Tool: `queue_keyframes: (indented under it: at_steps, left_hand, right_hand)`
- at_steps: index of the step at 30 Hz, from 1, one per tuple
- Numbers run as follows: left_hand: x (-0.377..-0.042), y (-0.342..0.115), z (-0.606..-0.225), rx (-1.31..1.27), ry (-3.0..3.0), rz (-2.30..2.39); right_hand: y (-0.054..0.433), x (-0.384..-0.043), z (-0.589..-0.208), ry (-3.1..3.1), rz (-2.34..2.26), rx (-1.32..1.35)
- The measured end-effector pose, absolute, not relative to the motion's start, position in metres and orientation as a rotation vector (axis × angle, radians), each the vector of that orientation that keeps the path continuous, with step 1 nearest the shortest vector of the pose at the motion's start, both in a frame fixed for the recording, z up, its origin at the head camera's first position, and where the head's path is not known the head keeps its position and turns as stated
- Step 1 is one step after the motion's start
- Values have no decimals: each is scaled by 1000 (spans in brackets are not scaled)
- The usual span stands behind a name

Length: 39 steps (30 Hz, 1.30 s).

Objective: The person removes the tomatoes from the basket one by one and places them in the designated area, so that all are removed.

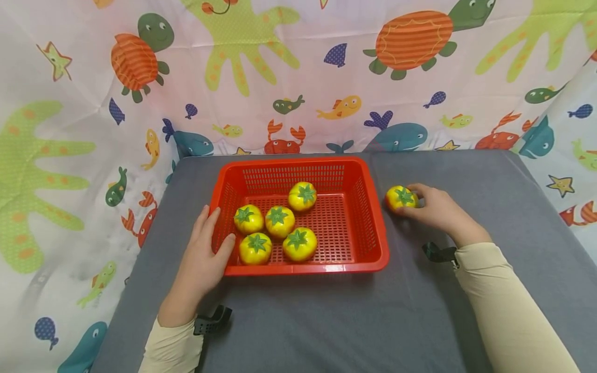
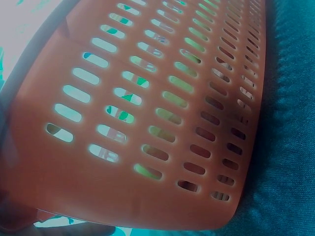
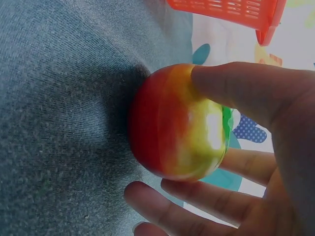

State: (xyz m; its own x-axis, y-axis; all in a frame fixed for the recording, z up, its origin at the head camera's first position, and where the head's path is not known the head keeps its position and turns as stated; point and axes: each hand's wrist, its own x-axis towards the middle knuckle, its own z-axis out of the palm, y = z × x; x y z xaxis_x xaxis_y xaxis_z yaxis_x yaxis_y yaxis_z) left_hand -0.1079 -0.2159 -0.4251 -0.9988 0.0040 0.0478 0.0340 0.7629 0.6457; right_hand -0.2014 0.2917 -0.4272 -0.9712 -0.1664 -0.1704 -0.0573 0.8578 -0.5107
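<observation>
My right hand (image 1: 436,210) holds a yellow-and-red toy fruit (image 1: 401,198) to the right of the basket. Its thumb presses one side and fingers lie at the other, as the right wrist view shows; the fruit (image 3: 179,123) appears to rest on the grey cloth. My left hand (image 1: 198,261) touches the left rim of the red plastic basket (image 1: 373,217), fingers fairly straight and thumb over the edge. Several similar fruits with green leafy tops, such as one toy fruit (image 1: 300,244), sit in its left and middle part. The left wrist view shows the slotted basket wall (image 2: 113,191) close up.
Grey cloth (image 1: 298,321) covers the table. A white curtain (image 1: 322,88) printed with sea animals hangs at the back and both sides. The basket's rim stands between the fruit in my right hand and those inside.
</observation>
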Motion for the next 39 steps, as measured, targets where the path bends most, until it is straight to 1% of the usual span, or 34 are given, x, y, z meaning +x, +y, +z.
queue_keyframes:
  at_steps: [39]
  left_hand:
    - [-108,-217,-426,-52,-2889,-1083]
  right_hand:
    - [291,-197,-420,2730,-721,-109]
